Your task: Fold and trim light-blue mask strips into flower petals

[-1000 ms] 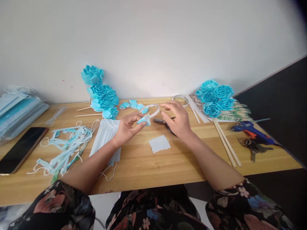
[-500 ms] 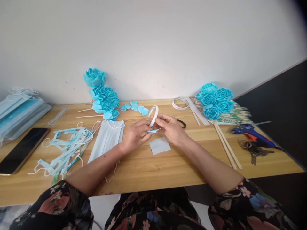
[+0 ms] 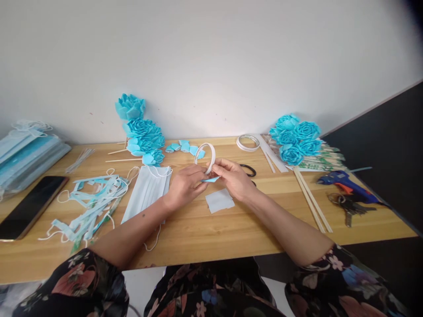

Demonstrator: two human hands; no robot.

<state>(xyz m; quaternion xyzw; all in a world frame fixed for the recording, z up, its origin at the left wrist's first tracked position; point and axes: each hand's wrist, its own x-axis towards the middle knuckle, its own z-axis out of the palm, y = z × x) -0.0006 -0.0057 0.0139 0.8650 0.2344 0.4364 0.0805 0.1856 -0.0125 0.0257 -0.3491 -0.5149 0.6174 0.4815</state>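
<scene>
Between my two hands is a roll of white double-sided tape, tilted up on edge, with its lower rim at my fingertips. My left hand is closed on a small blue piece of mask fabric. My right hand pinches the tape roll low down, its thumb close to the blue piece. A pale fabric square lies on the table just below my hands. Partly behind my right hand, black scissor handles show. Rolled blue petals lie in a row beyond my left hand.
Blue fabric flowers stand at left and right. A face mask, cut strips, a phone and stacked masks lie left. Another tape roll, wooden sticks, keys and a blue glue gun lie right.
The tape roll has turned to show more of its open ring and shifted slightly left. My right hand has moved a little, uncovering more of the scissor handles.
</scene>
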